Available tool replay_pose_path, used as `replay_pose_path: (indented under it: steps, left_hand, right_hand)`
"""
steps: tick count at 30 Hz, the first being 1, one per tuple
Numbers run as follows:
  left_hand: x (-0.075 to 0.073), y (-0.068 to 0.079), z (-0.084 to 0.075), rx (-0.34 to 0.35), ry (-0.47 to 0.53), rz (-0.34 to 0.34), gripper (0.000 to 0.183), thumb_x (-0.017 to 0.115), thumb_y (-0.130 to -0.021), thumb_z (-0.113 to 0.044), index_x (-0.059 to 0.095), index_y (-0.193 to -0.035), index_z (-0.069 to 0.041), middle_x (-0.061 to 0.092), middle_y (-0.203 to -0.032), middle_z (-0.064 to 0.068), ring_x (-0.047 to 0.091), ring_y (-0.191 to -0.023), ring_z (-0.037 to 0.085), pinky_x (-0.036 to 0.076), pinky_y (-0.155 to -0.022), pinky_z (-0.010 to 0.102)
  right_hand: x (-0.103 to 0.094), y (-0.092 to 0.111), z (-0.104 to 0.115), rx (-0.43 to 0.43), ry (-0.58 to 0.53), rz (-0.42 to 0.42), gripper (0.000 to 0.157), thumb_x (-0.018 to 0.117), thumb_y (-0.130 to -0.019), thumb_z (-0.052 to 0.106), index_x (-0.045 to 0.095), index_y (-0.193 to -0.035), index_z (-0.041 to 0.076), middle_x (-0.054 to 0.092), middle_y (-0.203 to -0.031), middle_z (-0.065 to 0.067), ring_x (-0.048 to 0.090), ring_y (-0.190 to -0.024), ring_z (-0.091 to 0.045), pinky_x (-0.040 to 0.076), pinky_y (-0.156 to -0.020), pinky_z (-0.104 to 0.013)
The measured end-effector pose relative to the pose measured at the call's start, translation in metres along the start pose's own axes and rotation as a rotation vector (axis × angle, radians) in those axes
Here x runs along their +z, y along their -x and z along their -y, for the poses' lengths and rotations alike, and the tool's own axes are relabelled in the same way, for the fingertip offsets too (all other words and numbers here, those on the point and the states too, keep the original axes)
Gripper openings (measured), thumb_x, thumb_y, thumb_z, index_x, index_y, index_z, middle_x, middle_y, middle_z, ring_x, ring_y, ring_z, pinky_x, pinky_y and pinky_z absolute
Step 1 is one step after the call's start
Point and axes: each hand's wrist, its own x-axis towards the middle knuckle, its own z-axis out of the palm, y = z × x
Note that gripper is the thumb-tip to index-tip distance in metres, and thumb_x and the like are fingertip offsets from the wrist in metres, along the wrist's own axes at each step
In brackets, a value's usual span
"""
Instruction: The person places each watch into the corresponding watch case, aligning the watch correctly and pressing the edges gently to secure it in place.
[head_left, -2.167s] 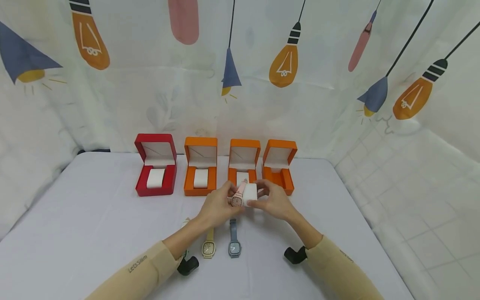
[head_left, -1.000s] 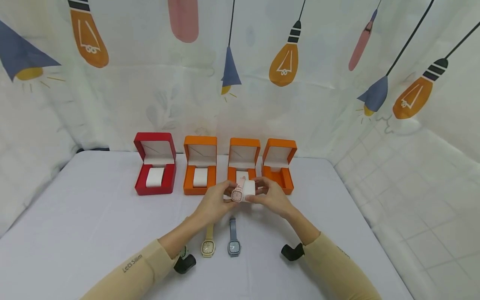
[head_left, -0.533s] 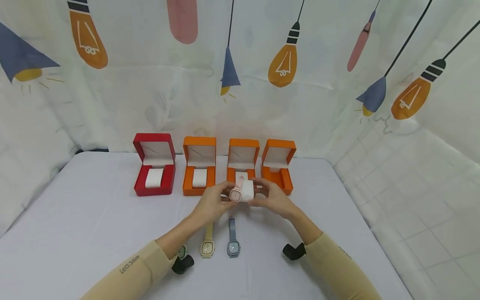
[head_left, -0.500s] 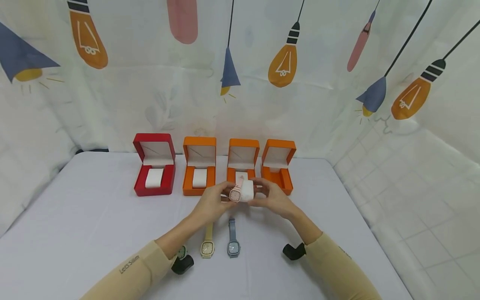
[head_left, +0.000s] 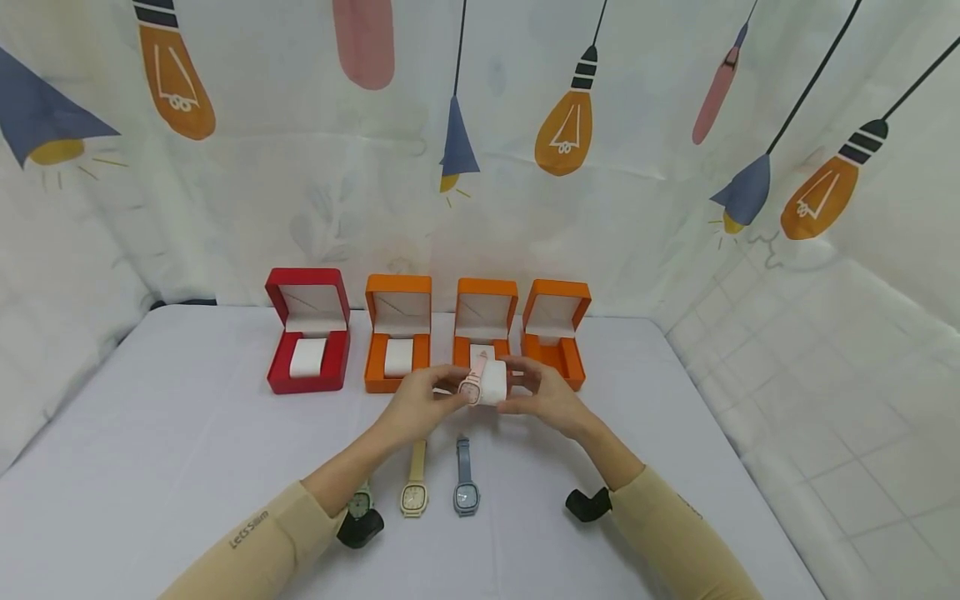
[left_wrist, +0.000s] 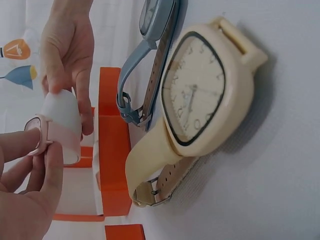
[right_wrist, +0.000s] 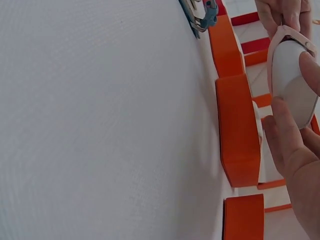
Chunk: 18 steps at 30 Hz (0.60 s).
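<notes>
Head view: the left hand (head_left: 422, 402) pinches the pink watch (head_left: 470, 392); the right hand (head_left: 547, 400) grips the white cushion (head_left: 494, 383) at the watch's 3 o'clock; the blue watch (head_left: 466, 497) lies at 6 o'clock.

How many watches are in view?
4: the pink watch in the left hand; the yellow watch and blue watch on the table; the green watch beside the left sleeve, partly hidden.

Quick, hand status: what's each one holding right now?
Left hand: closed, pinching the pink watch.
Right hand: closed, gripping the white cushion.
</notes>
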Motion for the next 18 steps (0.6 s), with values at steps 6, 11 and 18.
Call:
replay_pose_path:
  steps: [6, 11, 18]
  left_hand:
    - [-0.0014, -0.0002, -0.0002, -0.036, 0.029, -0.019, 0.033, 0.080, -0.091, -0.011, 0.072, -0.123, -0.010, 0.071, -0.106, -0.002, 0.065, -0.100, 0.020, 0.059, -0.085, 0.033]
    - [-0.0033, 0.0011, -0.0022, -0.064, 0.044, -0.021, 0.028, 0.081, -0.091, -0.014, 0.075, -0.118, -0.013, 0.071, -0.104, -0.003, 0.064, -0.101, 0.020, 0.059, -0.084, 0.032]
    - [-0.0041, 0.0006, -0.0007, -0.075, 0.040, -0.008, 0.027, 0.081, -0.090, -0.012, 0.077, -0.116, -0.011, 0.072, -0.102, -0.003, 0.062, -0.096, 0.020, 0.056, -0.082, 0.030]
  right_hand:
    - [-0.0006, 0.0015, 0.0011, -0.001, -0.022, 0.021, 0.072, 0.085, -0.087, 0.018, 0.051, -0.150, 0.012, 0.051, -0.149, -0.008, 0.055, -0.129, -0.032, 0.054, -0.099, -0.043]
    - [-0.0013, 0.0020, 0.0023, 0.004, -0.006, 0.000, 0.072, 0.086, -0.086, 0.019, 0.053, -0.149, 0.014, 0.053, -0.147, -0.006, 0.057, -0.127, -0.030, 0.054, -0.098, -0.043]
    - [-0.0006, 0.0021, -0.0002, 0.006, 0.015, -0.035, 0.073, 0.088, -0.084, 0.019, 0.054, -0.148, 0.017, 0.053, -0.147, -0.007, 0.058, -0.126, -0.030, 0.055, -0.097, -0.042]
